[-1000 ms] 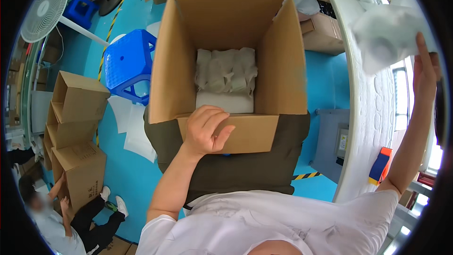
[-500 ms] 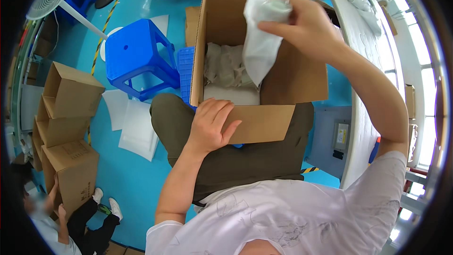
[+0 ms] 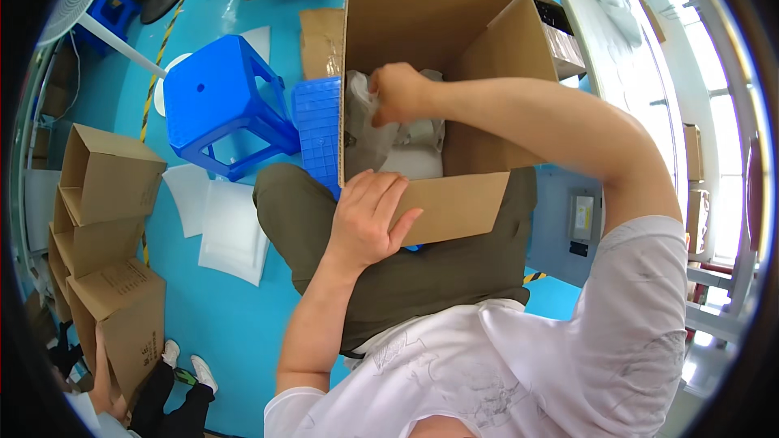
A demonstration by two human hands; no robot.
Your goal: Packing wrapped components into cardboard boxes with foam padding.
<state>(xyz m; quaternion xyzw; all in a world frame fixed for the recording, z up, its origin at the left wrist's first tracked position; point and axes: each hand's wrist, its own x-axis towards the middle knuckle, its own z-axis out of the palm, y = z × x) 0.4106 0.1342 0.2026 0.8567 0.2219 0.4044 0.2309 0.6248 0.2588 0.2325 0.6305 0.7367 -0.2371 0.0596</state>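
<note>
An open cardboard box [image 3: 454,211] stands in front of me, its near flap folded down over my lap. Inside, my right hand [image 3: 399,96] is closed at the left side, its fingers curled on a white wrapped packet [image 3: 369,131]. More white wrapping [image 3: 426,131] shows beside it, and a flat white sheet [image 3: 416,162] lies near the front wall. What the wrapping covers is hidden. My left hand [image 3: 369,219] lies on the near flap with fingers stretched over the fold and thumb apart.
Left of the box are a blue stool [image 3: 215,93], a blue plastic crate [image 3: 316,126] and white sheets [image 3: 231,227] on the floor. Stacked cartons [image 3: 122,316] stand farther left, beside another person's hand and shoes. A white worktable [image 3: 617,49] runs along the right.
My right hand has carried the white wrapped packet from above the box down and left into it. My left hand stays on the flap. The view has shifted slightly.
</note>
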